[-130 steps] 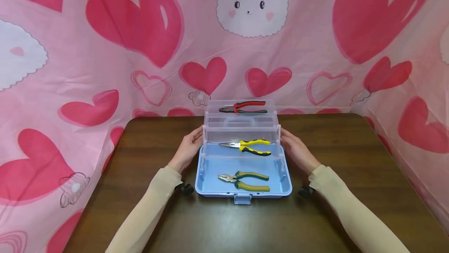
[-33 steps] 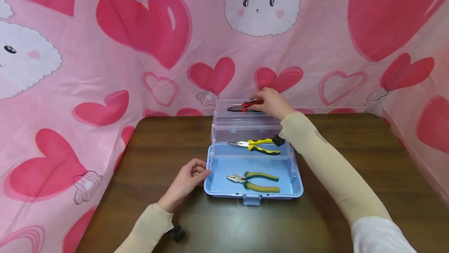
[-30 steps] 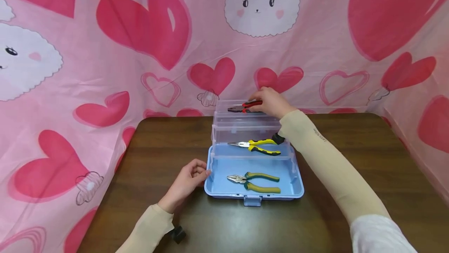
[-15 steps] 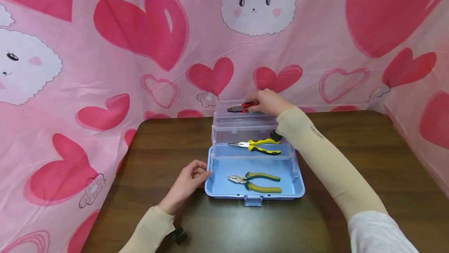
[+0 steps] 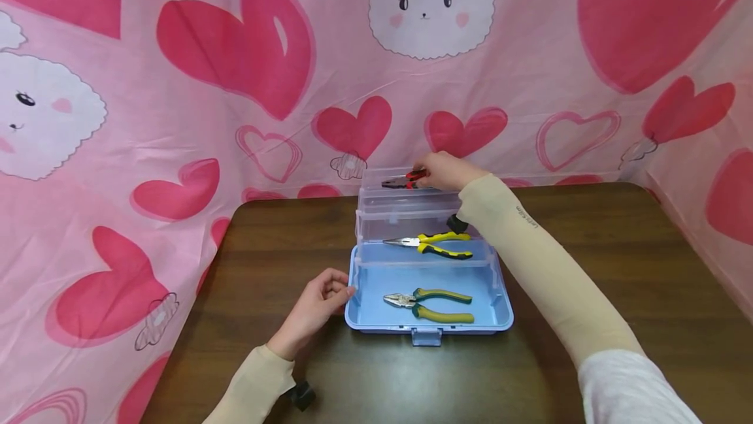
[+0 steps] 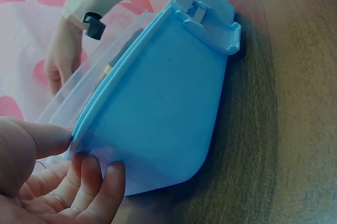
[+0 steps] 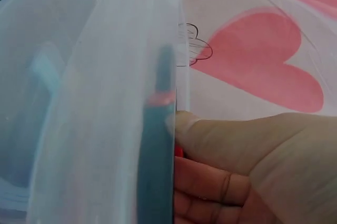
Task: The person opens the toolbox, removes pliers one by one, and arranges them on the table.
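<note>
In the head view, a light-blue toolbox [image 5: 367, 314] stands unfolded on the table, with translucent trays stepping up behind it. My right hand [image 5: 450, 171] holds the handles of red-and-black combination pliers [image 5: 395, 183] in the top tray [image 5: 406, 202]. Through cloudy plastic, the right wrist view shows the pliers [image 7: 155, 155] beside my thumb. My left hand [image 5: 314, 306] pinches the box's left rim; in the left wrist view the thumb is on the edge and curled fingers touch the outer wall [image 6: 152, 87]. Yellow-and-black needle-nose pliers [image 5: 421, 242] lie in the lower tray, and green-and-yellow combination pliers [image 5: 444, 316] in the base.
A blue latch [image 5: 426, 338] hangs down at the box's front edge. Dark wooden tabletop [image 5: 282, 234] surrounds the box. Pink heart-printed cloth [image 5: 265, 149] rises close behind the table and along its sides.
Both hands were at the box's sides earlier. The right has since reached up to the red-and-black pliers, while the left slid forward along the left rim. Lately the right hand shifted slightly left.
</note>
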A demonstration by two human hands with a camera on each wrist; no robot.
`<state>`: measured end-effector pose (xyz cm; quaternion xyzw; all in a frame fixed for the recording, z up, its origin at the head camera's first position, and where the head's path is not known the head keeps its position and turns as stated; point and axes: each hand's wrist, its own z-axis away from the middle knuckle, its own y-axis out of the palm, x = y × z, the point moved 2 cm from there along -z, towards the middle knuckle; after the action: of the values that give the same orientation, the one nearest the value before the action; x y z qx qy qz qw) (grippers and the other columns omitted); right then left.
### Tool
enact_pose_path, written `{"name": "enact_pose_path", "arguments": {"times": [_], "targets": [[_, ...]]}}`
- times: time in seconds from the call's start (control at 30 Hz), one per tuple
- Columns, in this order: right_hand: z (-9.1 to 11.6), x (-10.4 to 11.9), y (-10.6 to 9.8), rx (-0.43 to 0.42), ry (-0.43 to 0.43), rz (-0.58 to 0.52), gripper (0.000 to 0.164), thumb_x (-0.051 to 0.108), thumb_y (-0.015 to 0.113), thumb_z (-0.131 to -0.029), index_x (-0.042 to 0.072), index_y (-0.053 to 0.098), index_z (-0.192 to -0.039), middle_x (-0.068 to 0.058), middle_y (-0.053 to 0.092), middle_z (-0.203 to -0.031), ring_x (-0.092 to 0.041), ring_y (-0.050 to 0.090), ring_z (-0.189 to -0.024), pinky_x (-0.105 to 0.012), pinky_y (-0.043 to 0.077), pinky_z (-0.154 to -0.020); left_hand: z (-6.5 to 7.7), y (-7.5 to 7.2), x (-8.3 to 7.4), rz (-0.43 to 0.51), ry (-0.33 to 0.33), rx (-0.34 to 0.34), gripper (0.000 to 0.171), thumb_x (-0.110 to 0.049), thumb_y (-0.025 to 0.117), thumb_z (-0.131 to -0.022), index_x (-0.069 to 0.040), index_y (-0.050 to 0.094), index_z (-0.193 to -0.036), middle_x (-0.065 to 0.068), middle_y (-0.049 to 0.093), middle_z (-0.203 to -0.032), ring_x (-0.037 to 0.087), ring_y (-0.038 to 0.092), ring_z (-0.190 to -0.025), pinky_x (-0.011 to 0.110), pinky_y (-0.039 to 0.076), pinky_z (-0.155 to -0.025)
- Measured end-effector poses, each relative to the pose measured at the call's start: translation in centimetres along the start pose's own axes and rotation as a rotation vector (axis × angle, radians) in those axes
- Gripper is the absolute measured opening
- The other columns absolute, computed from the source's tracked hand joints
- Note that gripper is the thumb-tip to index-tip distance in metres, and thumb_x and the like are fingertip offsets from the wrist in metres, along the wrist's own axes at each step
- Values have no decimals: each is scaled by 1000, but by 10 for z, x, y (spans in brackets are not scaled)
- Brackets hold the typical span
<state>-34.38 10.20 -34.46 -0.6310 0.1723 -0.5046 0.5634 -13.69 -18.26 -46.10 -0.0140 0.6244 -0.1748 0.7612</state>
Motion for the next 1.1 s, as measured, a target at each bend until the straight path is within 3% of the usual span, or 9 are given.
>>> {"name": "enact_pose_path", "arguments": {"times": [0.23, 0.63, 0.93, 1.1], "targets": [[0, 6, -4, -4, 46, 55, 36, 21, 77, -95, 2, 70, -125, -14, 71, -110, -29, 63, -99, -44, 55, -90, -1, 1, -3, -6, 0, -2, 30, -17, 71, -100, 2, 60, -121, 17, 71, -101, 23, 67, -82, 36, 63, -82], [-3, -1, 1, 4, -37, -115, 25, 13, 66, -100, -1, 71, -120, -12, 68, -93, -26, 58, -86, -38, 52, -81, 0, -2, -6, -36, 28, 22, 27, -13, 70, -101, 3, 59, -119, 19, 69, -100, 23, 64, -80, 38, 63, -81], [0, 1, 0, 18, -20, -186, 39, 13, 65, -101, -4, 63, -137, -17, 69, -115, -31, 60, -104, -45, 53, -96, 1, -2, -5, -42, 32, 13, 26, -13, 69, -101, 2, 59, -119, 18, 68, -100, 25, 64, -80, 41, 63, -82], [-1, -6, 3, 11, 36, -324, 45, 11, 61, -102, -6, 56, -144, -22, 63, -134, -35, 56, -120, -49, 50, -105, 1, 0, -5, -37, 30, 11, 26, -13, 69, -101, 2, 59, -119, 17, 68, -99, 23, 64, -79, 38, 63, -81]]}}
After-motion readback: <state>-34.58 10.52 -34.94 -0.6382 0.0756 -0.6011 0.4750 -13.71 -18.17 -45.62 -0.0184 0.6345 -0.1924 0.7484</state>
